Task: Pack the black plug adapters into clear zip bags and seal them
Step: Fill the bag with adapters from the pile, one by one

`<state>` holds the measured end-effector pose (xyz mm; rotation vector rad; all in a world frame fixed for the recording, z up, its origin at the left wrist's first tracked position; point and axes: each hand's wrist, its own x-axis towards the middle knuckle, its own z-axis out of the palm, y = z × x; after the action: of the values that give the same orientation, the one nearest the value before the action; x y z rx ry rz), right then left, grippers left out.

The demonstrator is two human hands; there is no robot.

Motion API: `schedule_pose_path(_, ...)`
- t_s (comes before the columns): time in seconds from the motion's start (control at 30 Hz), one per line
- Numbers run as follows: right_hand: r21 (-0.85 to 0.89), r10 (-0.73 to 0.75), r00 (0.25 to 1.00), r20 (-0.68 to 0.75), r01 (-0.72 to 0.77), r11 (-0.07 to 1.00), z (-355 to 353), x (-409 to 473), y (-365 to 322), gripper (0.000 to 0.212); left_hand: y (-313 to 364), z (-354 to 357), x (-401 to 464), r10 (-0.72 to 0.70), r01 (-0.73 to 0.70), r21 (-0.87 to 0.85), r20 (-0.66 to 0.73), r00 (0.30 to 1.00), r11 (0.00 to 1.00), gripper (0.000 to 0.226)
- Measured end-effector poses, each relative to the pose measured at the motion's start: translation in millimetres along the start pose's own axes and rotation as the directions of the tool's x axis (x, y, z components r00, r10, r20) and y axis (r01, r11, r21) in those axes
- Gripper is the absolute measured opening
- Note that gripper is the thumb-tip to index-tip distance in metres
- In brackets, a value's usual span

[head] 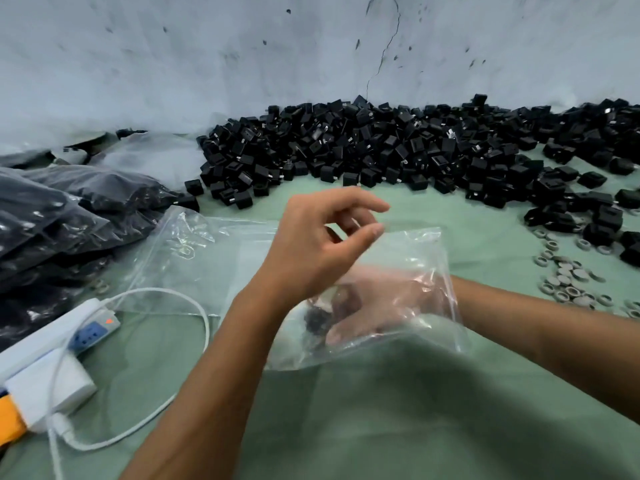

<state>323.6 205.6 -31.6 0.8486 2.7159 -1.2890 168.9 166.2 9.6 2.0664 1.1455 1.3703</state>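
**Loading a zip bag with adapters**

Nearest, the right hand sits inside the clear zip bag, apparently curled around dark adapters; its exact closure cannot be told through the film. The left hand pinches the bag's upper edge, holding the mouth apart. Should that pinch slip, the mouth may collapse and spill pieces. Beyond lie the green cloth, a white power strip, filled bags, the adapter pile and a cracked wall.

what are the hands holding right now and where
Left hand pinches the clear zip bag at its top edge. Right hand is inside it; its hold is unclear.
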Motion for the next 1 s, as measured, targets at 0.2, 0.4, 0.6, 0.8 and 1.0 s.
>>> schedule_pose_path(0.2,-0.019,-0.003,0.997,0.076,0.005,1.0,-1.8,14.5,-1.0,0.042,-94.0,-64.3,-43.0,-0.352,0.428,0.181,-0.34,0.872,0.886,0.009)
schedule_pose_path(0.4,0.144,-0.046,0.996,-0.071,0.056,0.988,13.8,36.6,4.4,0.031,-122.4,-63.5,-51.0,-0.44,0.482,0.132,-0.256,0.861,0.866,0.016)
schedule_pose_path(0.6,0.244,-0.124,0.981,-0.152,0.158,0.957,32.6,50.0,0.7,0.033,-125.8,-61.4,-51.9,-0.473,0.507,0.122,-0.229,0.851,0.853,0.014)
schedule_pose_path(0.8,0.541,-0.016,1.0,0.002,0.013,0.841,13.6,64.9,-1.4,0.021,-126.7,-63.5,-51.8,-0.483,0.521,0.143,-0.231,0.844,0.842,0.011)
schedule_pose_path(1.0,0.022,-0.218,0.969,-0.114,0.221,0.975,15.9,93.4,-6.5,0.06,-127.4,-64.2,-52.6,-0.507,0.542,0.103,-0.241,0.827,0.834,0.01)
